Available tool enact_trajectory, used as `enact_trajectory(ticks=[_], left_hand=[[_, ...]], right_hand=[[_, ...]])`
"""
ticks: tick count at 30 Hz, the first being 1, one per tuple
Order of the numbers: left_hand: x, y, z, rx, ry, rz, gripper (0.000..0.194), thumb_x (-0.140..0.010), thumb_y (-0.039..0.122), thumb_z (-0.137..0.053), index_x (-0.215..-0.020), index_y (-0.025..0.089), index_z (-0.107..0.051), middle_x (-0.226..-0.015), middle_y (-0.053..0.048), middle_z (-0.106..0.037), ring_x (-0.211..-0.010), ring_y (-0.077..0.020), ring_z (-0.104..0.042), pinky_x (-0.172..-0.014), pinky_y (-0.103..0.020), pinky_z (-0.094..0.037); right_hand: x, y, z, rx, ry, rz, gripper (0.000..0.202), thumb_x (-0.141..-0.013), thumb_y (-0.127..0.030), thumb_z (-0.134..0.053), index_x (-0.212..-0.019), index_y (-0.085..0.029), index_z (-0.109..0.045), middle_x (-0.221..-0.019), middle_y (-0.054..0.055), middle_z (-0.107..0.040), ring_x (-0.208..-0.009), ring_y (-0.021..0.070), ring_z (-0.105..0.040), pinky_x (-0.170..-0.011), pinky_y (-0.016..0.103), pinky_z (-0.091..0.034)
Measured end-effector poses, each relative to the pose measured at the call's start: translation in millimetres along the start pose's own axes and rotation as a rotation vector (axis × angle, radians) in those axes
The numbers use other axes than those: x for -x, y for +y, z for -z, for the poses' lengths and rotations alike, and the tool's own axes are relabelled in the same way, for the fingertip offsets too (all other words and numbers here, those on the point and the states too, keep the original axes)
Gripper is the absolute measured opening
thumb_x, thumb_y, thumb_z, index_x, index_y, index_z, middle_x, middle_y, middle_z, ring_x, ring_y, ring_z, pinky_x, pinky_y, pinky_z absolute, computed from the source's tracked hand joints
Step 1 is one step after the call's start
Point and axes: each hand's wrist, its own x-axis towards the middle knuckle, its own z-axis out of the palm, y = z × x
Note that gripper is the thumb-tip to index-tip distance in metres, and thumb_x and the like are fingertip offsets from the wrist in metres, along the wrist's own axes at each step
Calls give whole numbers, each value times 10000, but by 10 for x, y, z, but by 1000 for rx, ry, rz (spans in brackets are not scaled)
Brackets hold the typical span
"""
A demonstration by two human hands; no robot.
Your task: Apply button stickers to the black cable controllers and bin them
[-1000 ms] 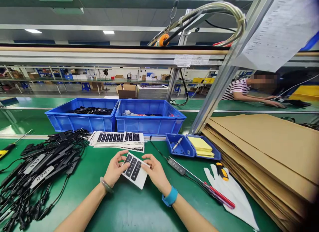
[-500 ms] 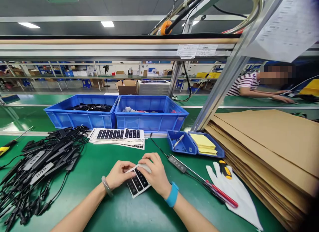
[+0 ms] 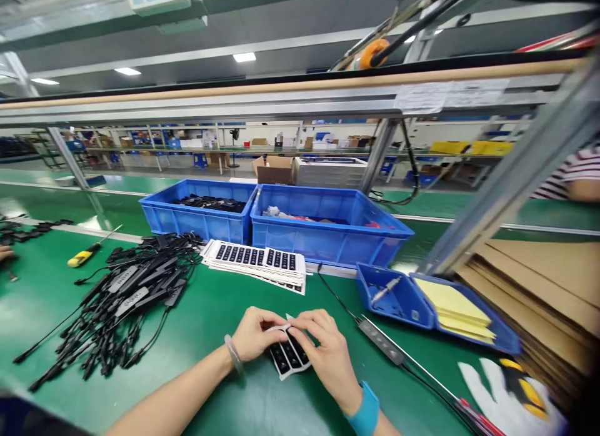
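A small sheet of black labels (image 3: 289, 359) on white backing is held between my two hands above the green tabletop. My left hand (image 3: 255, 333) pinches its upper left edge with thumb and fingers. At the top edge, the fingertips of my right hand (image 3: 328, 343) are pressed together on the sheet, which looks bent there. A little to the right lies a black controller with a cable (image 3: 382, 341). Behind my hands is a stack of label sheets (image 3: 257, 261). A heap of black cabled controllers (image 3: 135, 292) lies to the left.
Two blue bins (image 3: 328, 239) stand at the back. Small blue trays (image 3: 396, 298) hold a pen-like item and yellow paper (image 3: 452, 308). A screwdriver (image 3: 84, 256) lies far left, a white glove (image 3: 497, 392) at right near stacked cardboard (image 3: 539, 280). Another person's hand (image 3: 6, 253) shows at the left edge.
The view has turned, so the bench appears shifted rightward. My hands have drawn closer together at the sheet's top edge, and the sheet is now bent there.
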Motion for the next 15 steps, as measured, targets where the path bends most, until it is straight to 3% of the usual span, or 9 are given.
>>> enact_trajectory(ticks=[10, 15], left_hand=[[-44, -24, 9, 53, 49, 79, 513, -538, 472, -831, -877, 96, -748, -757, -89, -726, -682, -195, -641, -673, -282, -487], [-62, 41, 41, 4, 26, 107, 489, -542, 452, -835, -872, 101, -751, -790, -89, -734, -729, -217, -651, -722, -299, -495]], right_hand=[[-9, 43, 23, 77, 68, 161, 80, -864, -263, -626, -902, -231, -688, -802, 17, -700, -746, 184, -614, -736, 347, -425], [-62, 25, 35, 117, 34, 167, 90, -878, -211, -593, -840, -213, -674, -770, 13, -691, -752, 167, -600, -766, 349, -394]])
